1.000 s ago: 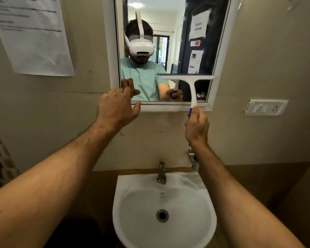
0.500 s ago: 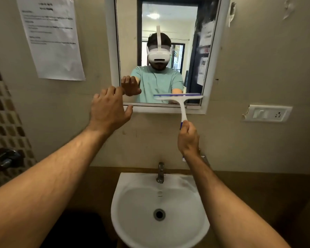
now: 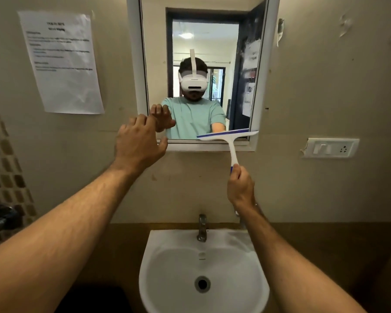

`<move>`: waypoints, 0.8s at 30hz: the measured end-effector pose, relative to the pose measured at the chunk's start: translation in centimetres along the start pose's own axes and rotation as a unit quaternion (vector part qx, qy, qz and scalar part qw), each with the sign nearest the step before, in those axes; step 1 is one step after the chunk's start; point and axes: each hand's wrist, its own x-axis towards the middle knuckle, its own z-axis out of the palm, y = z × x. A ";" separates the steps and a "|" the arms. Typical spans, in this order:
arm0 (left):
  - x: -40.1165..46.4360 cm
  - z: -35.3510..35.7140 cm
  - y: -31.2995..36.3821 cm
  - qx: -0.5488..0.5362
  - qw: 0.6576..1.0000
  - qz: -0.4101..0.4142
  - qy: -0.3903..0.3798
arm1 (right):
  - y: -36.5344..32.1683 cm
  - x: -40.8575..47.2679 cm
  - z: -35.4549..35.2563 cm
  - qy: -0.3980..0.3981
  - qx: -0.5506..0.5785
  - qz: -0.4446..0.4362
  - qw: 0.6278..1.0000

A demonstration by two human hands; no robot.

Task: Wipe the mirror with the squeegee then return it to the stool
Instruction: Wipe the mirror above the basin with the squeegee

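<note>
A white-framed mirror (image 3: 158, 64) hangs on the beige wall above the sink. My right hand (image 3: 240, 186) is shut on the blue end of the handle of a white squeegee (image 3: 231, 146). The squeegee's blade lies across the mirror's lower right corner, tilted up to the right, against the bottom frame. My left hand (image 3: 138, 143) is held up with fingers apart at the mirror's lower left corner, and holds nothing. The stool is not in view.
A white sink (image 3: 158, 279) with a metal tap (image 3: 202, 228) stands below the mirror. A paper notice (image 3: 62, 62) is taped to the wall at left. A switch plate with a socket (image 3: 330, 147) is at right. A dark valve (image 3: 0, 216) juts from the tiled left wall.
The squeegee has slid down the glass from mid-mirror to the bottom frame, my right hand lowering with it. My left hand stays by the lower left corner.
</note>
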 end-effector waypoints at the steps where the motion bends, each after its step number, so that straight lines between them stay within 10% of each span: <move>1: 0.2 0.2 -0.1 0.001 1.000 0.002 -0.002 | -0.1 -0.1 -0.1 0.004 0.003 -0.009 1.000; 24: 3.9 2.9 -0.1 -0.064 0.997 0.014 0.025 | -5.5 2.7 -0.1 0.049 0.039 -0.094 0.994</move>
